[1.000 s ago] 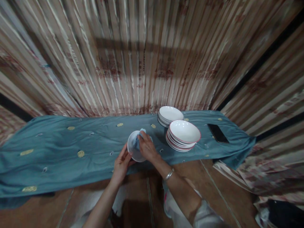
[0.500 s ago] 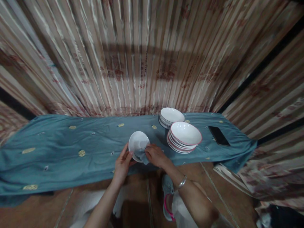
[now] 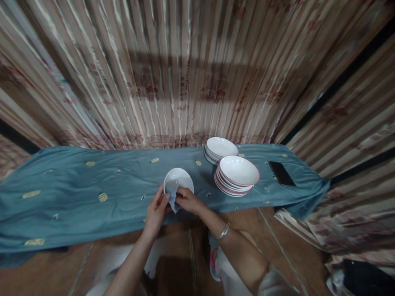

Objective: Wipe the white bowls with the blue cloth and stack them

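Note:
A white bowl (image 3: pixel 182 177) is tilted toward me above the front part of the cloth-covered table. My left hand (image 3: pixel 158 209) grips its left rim, thumb over the edge and fingers underneath. Inside the bowl, my right hand (image 3: pixel 188 200) pinches a thin grey-blue cloth (image 3: pixel 172 192) against the inner wall, and a corner of it hangs over the near rim. To the right stands a stack of white bowls with red rims (image 3: pixel 239 170). Behind that is a second stack of white bowls with dark rims (image 3: pixel 221 147).
A black phone (image 3: pixel 282 173) lies near the right end of the table. The blue-green tablecloth (image 3: pixel 74 185) has yellow pineapple prints. Patterned curtains (image 3: pixel 185 82) hang behind and at both sides. Below are a tiled floor (image 3: pixel 175 263) and a shoe (image 3: pixel 213 263).
My right hand has moved left across the inside of the bowl, carrying the cloth from its right side to its near left. My left hand keeps its hold.

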`<state>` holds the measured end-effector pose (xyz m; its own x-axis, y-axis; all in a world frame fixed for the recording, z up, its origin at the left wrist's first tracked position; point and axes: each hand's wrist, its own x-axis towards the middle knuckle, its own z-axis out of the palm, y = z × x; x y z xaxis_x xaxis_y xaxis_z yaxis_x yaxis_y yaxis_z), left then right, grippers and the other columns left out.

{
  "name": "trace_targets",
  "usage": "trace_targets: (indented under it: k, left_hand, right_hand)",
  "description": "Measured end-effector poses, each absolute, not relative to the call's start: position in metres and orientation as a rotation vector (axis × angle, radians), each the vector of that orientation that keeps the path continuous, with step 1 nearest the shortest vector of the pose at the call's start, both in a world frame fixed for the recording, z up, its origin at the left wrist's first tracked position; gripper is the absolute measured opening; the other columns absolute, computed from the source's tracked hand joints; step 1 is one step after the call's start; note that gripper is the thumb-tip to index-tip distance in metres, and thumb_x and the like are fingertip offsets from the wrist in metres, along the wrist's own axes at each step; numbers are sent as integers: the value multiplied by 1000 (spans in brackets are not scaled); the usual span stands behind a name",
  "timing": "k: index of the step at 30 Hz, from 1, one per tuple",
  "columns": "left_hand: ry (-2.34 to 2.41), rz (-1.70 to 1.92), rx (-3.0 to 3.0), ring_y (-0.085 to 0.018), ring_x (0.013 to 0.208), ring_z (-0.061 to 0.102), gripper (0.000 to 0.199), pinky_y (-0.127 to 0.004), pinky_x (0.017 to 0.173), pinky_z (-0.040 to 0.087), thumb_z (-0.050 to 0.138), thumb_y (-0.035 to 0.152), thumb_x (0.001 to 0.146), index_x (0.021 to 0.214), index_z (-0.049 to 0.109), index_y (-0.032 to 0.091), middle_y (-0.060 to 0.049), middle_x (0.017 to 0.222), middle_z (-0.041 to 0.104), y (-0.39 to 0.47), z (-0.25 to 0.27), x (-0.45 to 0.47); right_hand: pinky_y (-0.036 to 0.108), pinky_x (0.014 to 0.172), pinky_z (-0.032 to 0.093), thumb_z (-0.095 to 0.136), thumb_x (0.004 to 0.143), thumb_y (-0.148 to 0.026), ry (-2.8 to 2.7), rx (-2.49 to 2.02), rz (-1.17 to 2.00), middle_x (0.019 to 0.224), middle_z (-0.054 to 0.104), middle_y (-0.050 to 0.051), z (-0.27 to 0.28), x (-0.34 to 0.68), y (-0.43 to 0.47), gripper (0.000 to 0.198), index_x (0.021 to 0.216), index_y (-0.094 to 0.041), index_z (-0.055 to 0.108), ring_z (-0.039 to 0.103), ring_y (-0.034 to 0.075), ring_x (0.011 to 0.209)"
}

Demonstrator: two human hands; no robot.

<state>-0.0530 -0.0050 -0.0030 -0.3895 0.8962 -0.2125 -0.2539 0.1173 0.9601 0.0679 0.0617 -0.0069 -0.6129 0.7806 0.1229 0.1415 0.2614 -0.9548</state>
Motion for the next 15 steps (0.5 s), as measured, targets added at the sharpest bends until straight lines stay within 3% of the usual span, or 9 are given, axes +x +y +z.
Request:
trace_targets:
  k: [3,6,9,12,15]
  left_hand:
    - [1377,1463,679,-20,80,66,86,-25,58,55,77,53,59,135,51,21,-6,99,71,-6,-1,-53]
    - [1345,1459,672,-22,84,67,86,-28,63,57,78,51,58,135,51,23,-7,104,71,-7,0,-52]
    - [1313,1466,667,-24,87,68,86,-30,66,58,79,51,58,135,51,24,-6,106,71,-8,2,-51]
    - [1299,1461,662,-25,92,67,85,-31,70,58,78,49,59,135,51,24,-7,110,70,-8,3,-50]
    - [1291,1457,655,-25,95,66,85,-33,72,58,78,49,60,136,50,24,-7,110,70,-8,2,-50]
  right_hand:
    - [35,104,39,47,78,-7,-2001,-842,1221,122,61,5,-6,60,61,35,108,-18,62,52,19,119]
    - [38,113,27,46,79,-5,-2121,-904,1063,143,43,10,-8,57,62,41,117,-16,56,35,20,136]
    - [41,113,27,45,84,-10,-2225,-1005,954,152,28,14,-13,60,64,46,130,-14,46,26,22,141]
    - [42,113,30,42,87,-14,-2337,-1068,845,154,24,16,-16,67,64,51,138,-11,38,24,24,142]
    - [41,112,31,41,89,-15,-2438,-1131,750,151,31,18,-15,75,64,48,136,-8,43,31,24,139]
